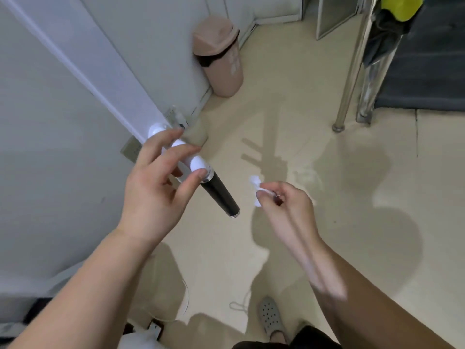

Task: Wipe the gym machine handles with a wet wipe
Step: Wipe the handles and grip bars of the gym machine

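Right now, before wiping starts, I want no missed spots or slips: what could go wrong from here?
The wipe, bunched small and pinched by the right hand, may cover little of the black grip per pass, or slip out. The left hand hovers open by the white joint, not gripping, so the grip might swing when pressed. A loose cord lies near the feet: possible trip.

The floor is pale beige and smooth. A pink bin stands on it against the wall. A metal pole stands near a dark mat. A grey clog is at the bottom edge.
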